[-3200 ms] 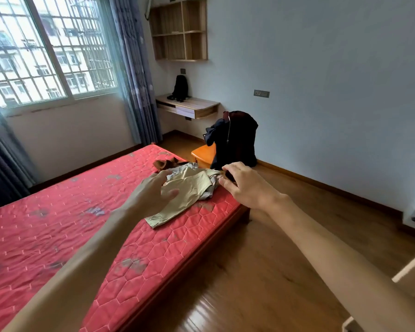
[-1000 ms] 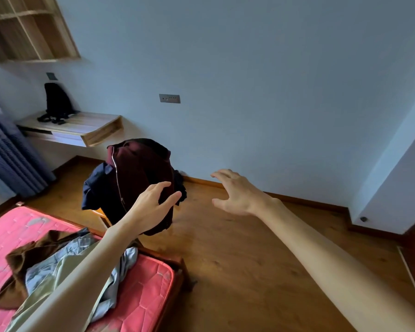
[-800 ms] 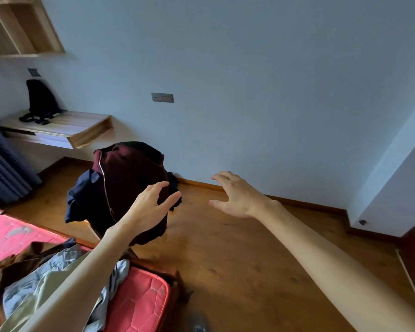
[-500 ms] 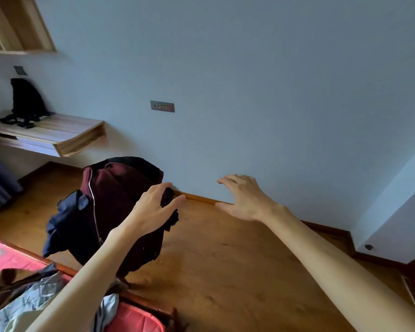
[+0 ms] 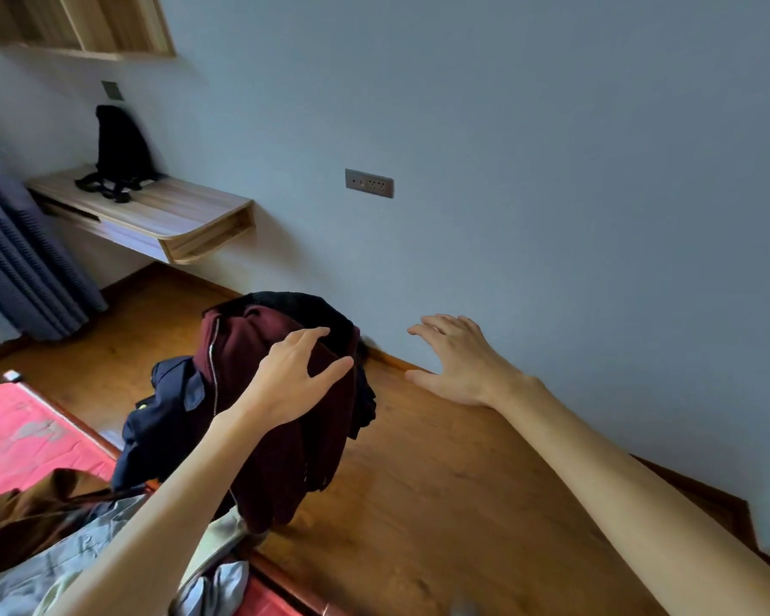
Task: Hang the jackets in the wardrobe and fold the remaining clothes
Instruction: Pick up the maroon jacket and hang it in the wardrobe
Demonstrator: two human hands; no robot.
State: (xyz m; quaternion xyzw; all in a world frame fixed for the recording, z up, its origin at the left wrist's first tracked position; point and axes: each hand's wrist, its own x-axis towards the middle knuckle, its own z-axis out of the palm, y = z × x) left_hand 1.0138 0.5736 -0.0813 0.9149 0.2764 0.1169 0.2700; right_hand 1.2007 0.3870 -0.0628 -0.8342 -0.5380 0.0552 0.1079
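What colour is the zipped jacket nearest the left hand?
Dark maroon; the jacket shows best in the head view.

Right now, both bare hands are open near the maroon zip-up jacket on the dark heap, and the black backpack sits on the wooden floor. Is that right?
Not quite. The black backpack sits on the wall-mounted wooden desk, not the floor, as the head view shows. The rest holds: the left hand and right hand are open near the maroon zip-up jacket.
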